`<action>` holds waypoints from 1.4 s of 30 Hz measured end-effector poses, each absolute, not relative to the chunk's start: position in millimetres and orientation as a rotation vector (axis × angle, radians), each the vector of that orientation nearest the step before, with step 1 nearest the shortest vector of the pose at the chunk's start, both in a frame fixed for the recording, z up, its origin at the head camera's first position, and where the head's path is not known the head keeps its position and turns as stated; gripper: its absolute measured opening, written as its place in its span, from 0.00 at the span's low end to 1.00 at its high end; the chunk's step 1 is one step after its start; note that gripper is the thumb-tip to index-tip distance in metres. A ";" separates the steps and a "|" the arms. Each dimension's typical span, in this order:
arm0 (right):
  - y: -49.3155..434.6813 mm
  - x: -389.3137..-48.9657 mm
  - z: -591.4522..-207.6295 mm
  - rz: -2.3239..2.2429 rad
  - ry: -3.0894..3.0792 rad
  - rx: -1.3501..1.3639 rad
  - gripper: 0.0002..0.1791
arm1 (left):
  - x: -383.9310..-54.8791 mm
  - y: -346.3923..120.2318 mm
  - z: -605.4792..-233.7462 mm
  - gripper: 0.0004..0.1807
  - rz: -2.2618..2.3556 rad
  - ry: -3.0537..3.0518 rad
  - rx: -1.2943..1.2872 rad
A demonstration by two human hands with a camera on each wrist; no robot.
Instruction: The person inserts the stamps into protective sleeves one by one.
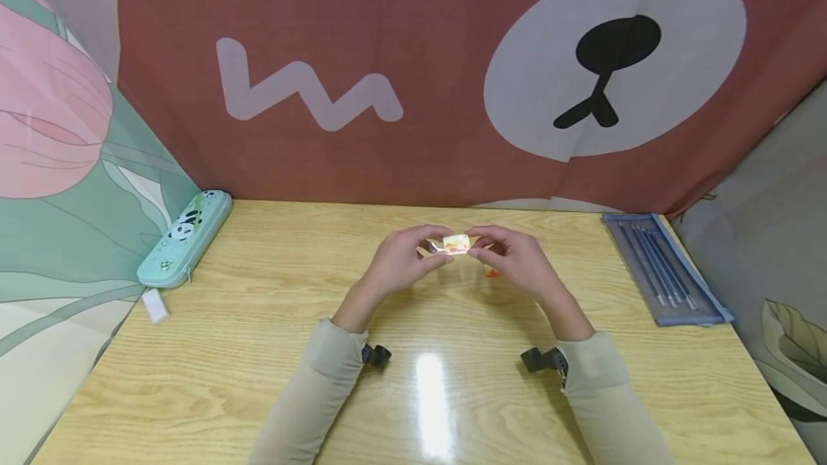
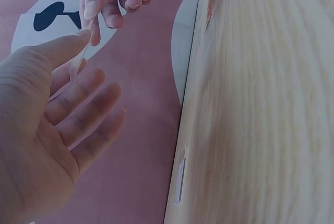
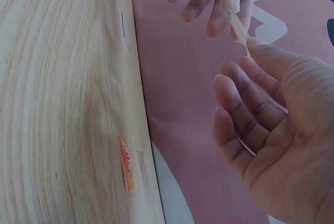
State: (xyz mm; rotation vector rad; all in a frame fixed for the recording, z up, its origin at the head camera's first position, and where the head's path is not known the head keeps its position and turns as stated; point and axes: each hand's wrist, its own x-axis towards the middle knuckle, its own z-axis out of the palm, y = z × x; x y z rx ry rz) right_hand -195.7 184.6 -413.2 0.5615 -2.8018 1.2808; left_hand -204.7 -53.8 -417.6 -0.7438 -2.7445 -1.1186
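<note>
Small printed piece, pinched at opposite ends by left hand and right hand, forearms angled inward, raised above the worktop.

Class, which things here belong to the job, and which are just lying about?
Job:
left hand
right hand
small glossy orange-and-white rectangle, pinched between them

Lying about:
mint-green oblong panda-print case
white rectangular block
blue translucent zip pouch
flat orange printed piece, possibly related
</note>
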 end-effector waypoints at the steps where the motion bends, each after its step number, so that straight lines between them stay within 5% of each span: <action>1: 184.5 -195.5 -413.1 1.282 -2.803 0.559 0.19 | -204.8 -53.7 -417.7 0.21 -1.118 -2.747 -0.743; 13: 183.3 -194.5 -413.6 1.376 -2.803 0.522 0.18 | -205.0 -52.6 -419.7 0.21 -1.109 -2.750 -0.739; 24: 182.1 -198.5 -420.4 2.211 -2.656 0.285 0.26 | -204.7 -50.8 -419.0 0.21 -1.073 -2.687 -0.778; 42: 177.7 -196.3 -419.6 2.363 -2.525 0.192 0.13 | -201.8 -50.4 -421.1 0.21 -0.946 -2.610 -0.863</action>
